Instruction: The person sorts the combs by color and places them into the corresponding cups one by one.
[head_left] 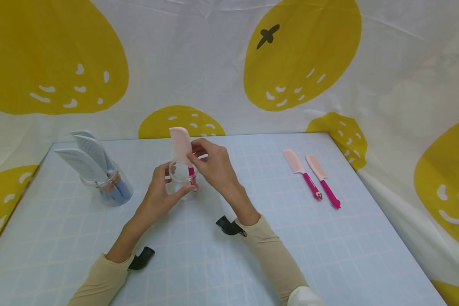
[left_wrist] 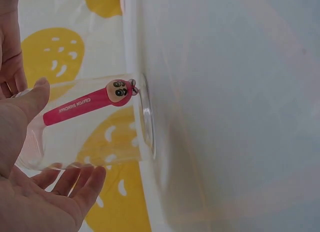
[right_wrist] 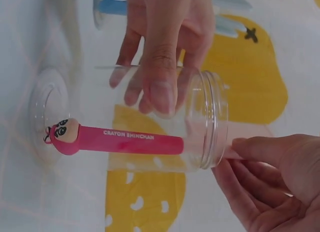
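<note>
The right hand point(head_left: 214, 165) pinches a pink comb point(head_left: 181, 146) between thumb and fingers by its pale upper part, just above the mouth of a clear jar point(right_wrist: 170, 124), while the left hand point(head_left: 161, 194) grips the jar, thumb on one side and fingers on the other. The comb's dark pink handle is inside the jar, its cartoon-face end down near the bottom, and the pale part sticks up out of the mouth. Tan sleeves point(head_left: 103, 276) cover the forearms, and a small black device point(head_left: 141, 258) sits at each wrist. To the left, near the left hand, a second jar point(head_left: 124, 191) with brown cord point(head_left: 110, 182) round its neck holds several blue combs point(head_left: 88, 163), handles down. Well apart on the right, two more pink combs point(head_left: 303, 172) lie side by side on the pale blue checked table point(head_left: 199, 267), dark handles towards the person. Behind hangs a white cloth point(head_left: 191, 63) printed with big yellow shapes
</note>
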Tool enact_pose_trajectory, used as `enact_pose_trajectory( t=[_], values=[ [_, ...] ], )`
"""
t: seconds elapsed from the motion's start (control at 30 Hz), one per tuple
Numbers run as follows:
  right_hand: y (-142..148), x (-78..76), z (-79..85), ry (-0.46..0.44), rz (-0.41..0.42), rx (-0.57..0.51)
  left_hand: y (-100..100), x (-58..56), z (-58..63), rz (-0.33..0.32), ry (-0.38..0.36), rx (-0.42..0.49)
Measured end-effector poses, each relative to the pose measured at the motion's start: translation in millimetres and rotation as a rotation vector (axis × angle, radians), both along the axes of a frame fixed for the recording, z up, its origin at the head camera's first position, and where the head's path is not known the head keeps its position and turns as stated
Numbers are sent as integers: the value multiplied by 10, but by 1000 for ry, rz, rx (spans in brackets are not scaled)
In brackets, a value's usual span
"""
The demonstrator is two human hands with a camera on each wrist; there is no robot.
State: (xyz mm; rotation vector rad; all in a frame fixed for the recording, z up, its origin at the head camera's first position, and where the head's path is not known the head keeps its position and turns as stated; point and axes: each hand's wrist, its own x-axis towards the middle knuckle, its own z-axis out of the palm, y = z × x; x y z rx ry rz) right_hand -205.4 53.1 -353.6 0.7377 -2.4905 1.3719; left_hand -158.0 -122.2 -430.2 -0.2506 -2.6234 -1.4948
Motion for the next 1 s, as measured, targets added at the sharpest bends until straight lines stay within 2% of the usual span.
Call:
enact_pose_trajectory(
  t=[0.37,0.6,1.0],
  values=[
    [96,-20,-30,-36,-2,7,-10,-3,-14,9,-7,5],
    [200,-43,-68,11,15,2,-35,-15,-10,-18,46,14],
    [418,-70,-129,31,-15,6,-18,-14,-9,-15,35,10]
  ],
)
